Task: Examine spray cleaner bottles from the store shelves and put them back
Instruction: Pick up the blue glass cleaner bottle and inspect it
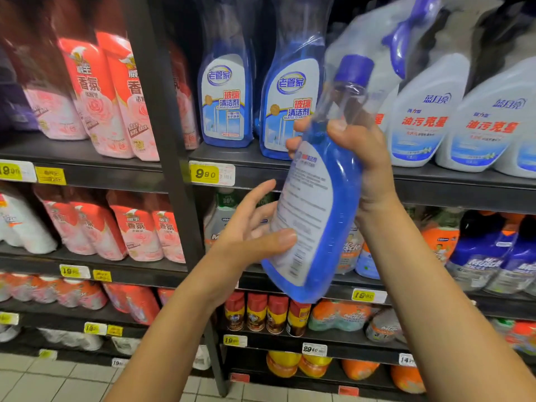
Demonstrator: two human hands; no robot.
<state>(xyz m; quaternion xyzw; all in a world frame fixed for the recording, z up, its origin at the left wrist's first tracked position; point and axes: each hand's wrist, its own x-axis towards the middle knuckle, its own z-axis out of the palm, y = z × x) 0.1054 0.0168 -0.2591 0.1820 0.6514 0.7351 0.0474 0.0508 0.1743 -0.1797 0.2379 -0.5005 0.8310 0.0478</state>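
A blue glass-cleaner bottle [311, 204] with a blue cap is held tilted in front of the shelves, its white back label facing me. My right hand [356, 158] grips its neck from the right. My left hand [255, 224] supports the lower body, thumb pressed on the label and fingers spread behind the bottle. Two matching blue bottles [224, 94] stand on the shelf [237, 156] just behind, front labels showing.
White spray bottles [426, 117] fill the shelf to the right. Red and pink refill pouches [98, 97] stand left of a dark upright post [171, 134]. Lower shelves hold orange and blue cleaners and cans. Yellow price tags [204, 173] line the shelf edges. Tiled floor below.
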